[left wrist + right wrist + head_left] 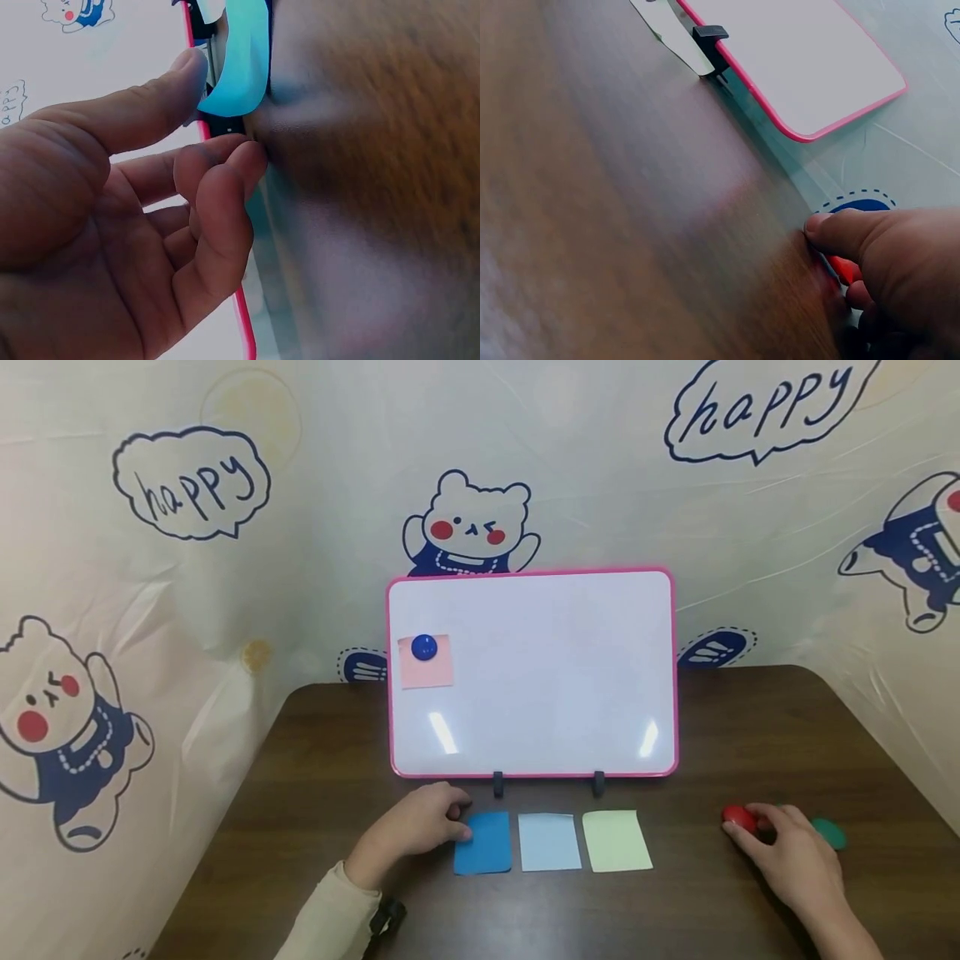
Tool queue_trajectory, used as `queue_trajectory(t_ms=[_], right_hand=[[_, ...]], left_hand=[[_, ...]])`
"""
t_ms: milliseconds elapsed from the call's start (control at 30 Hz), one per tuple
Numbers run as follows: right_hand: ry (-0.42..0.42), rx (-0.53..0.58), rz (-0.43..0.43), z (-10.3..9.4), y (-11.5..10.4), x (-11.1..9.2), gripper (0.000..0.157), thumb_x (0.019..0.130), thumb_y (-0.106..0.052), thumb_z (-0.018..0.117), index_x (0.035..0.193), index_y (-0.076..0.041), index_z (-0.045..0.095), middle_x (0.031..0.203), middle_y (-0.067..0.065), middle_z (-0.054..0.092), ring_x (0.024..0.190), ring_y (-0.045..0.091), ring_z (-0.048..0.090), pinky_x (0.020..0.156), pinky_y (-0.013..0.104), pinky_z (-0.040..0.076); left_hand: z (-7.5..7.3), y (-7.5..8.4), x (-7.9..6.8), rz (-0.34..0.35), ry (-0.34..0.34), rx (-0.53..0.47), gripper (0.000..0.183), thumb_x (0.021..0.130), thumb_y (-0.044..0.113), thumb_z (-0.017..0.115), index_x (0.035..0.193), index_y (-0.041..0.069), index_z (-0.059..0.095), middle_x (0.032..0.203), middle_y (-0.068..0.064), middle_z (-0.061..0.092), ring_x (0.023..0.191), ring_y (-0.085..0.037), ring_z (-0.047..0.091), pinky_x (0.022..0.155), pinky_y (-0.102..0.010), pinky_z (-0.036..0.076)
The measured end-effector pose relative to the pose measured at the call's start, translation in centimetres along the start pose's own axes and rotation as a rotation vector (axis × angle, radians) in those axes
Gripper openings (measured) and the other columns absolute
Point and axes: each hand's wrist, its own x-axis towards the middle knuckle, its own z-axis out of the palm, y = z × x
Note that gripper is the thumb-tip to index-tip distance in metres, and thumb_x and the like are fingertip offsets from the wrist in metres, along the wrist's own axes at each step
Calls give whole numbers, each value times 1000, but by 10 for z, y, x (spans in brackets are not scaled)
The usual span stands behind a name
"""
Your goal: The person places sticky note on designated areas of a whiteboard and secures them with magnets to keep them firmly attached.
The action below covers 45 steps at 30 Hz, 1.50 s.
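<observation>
Cream sleeve (pixel 337 910) at seven o'clock, a person's left hand (pixel 420 822) reaches a blue note (pixel 487 847) on a brown tabletop (pixel 705 735), thumb touching the note's nine o'clock edge, the other fingers loosely curled with a gap between them and the thumb; the left wrist view shows the note bent beside the thumb tip. Toward three o'clock from it lie a pale blue note (pixel 550 843) and a pale green note (pixel 618 842), set in a row. At four o'clock, well apart from the notes, the right hand (pixel 802 860) pinches a red disc (pixel 737 817) between thumb and fingers, a green disc (pixel 831 833) just beside the hand at its one o'clock. At twelve o'clock from the row, a pink-framed whiteboard (pixel 555 677) stands on black feet (pixel 498 784), bearing a pink note (pixel 429 672) topped by a blue disc (pixel 424 647) at its nine o'clock side.
</observation>
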Motion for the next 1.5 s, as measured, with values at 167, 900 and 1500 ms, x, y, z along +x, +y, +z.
queue_trajectory(t_ms=[167, 900, 1500], right_hand=[[6, 14, -20, 1, 0, -1, 54, 93, -44, 72, 118, 3, 65, 106, 23, 60, 89, 40, 61, 64, 54, 49], [-20, 2, -73, -2, -1, -3, 53, 96, -39, 70, 123, 6, 64, 106, 20, 59, 88, 40, 62, 61, 52, 51], [13, 35, -85, -1, 1, -4, 51, 95, -37, 71, 121, 6, 64, 107, 22, 60, 90, 44, 62, 62, 56, 51]], left_hand=[[1, -2, -4, 9, 4, -2, 30, 88, 21, 80, 114, 10, 69, 92, 3, 62, 82, -18, 59, 79, -40, 55], [-1, -9, 1, 86, 41, -38, 9, 92, 8, 73, 101, 10, 71, 87, 4, 62, 80, -19, 58, 77, -39, 54], [-5, -18, 2, 104, 142, -137, 11, 96, 16, 71, 107, 18, 66, 94, 6, 63, 86, -18, 60, 80, -35, 55]])
